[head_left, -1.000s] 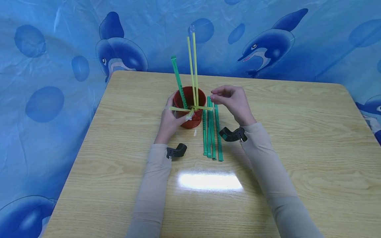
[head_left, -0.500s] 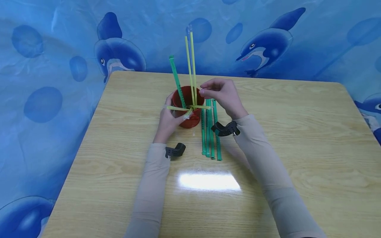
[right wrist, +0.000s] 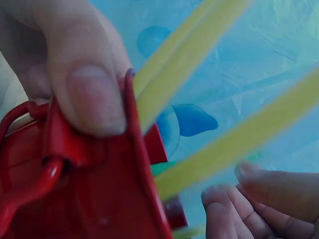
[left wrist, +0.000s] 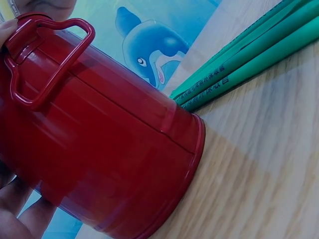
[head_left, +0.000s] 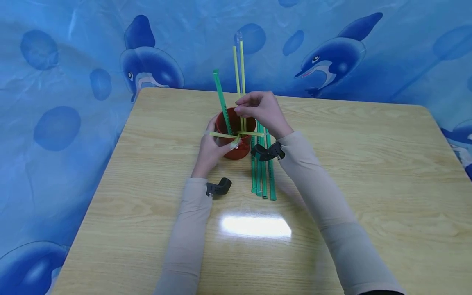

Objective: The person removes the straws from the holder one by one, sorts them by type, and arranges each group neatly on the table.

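Note:
A red metal bucket [head_left: 236,154] with a wire side handle stands on the table. My left hand [head_left: 209,150] grips it from the left, thumb over the rim in the right wrist view. One green wrapped straw [head_left: 223,100] and two tall yellow straws [head_left: 242,65] stand in the bucket. Short yellow straw ends [head_left: 254,133] in clear wrap stick out over its front rim. Above the rim, my right hand [head_left: 262,110] is beside the yellow straws. In the right wrist view, the fingers of the right hand [right wrist: 264,204] are loosely bent, with no straw between them.
Several green wrapped straws [head_left: 264,176] lie side by side on the wooden table [head_left: 368,184], just right of the bucket. A blue sheet with dolphins [head_left: 206,24] hangs behind the table. Black cameras [head_left: 219,187] sit on both wrists.
My right hand has moved left, from over the green straws on the table to the yellow straws above the bucket. The left hand and bucket have stayed in place.

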`<action>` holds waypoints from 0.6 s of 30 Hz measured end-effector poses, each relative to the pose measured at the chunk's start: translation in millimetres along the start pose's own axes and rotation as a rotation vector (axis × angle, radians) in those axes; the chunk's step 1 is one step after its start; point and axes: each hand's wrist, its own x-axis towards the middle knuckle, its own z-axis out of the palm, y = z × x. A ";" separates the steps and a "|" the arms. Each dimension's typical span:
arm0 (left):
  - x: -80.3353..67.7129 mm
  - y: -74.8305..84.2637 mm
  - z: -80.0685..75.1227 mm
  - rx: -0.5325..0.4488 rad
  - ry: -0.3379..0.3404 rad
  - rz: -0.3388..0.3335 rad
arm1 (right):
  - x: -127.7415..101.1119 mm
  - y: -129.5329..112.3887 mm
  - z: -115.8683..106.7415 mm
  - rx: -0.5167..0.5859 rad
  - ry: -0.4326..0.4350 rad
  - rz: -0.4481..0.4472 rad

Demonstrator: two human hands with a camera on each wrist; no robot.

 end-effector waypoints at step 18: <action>4.4 -16.3 1.6 0.001 0.012 0.023 | 12.6 3.5 23.7 -0.353 0.043 -0.066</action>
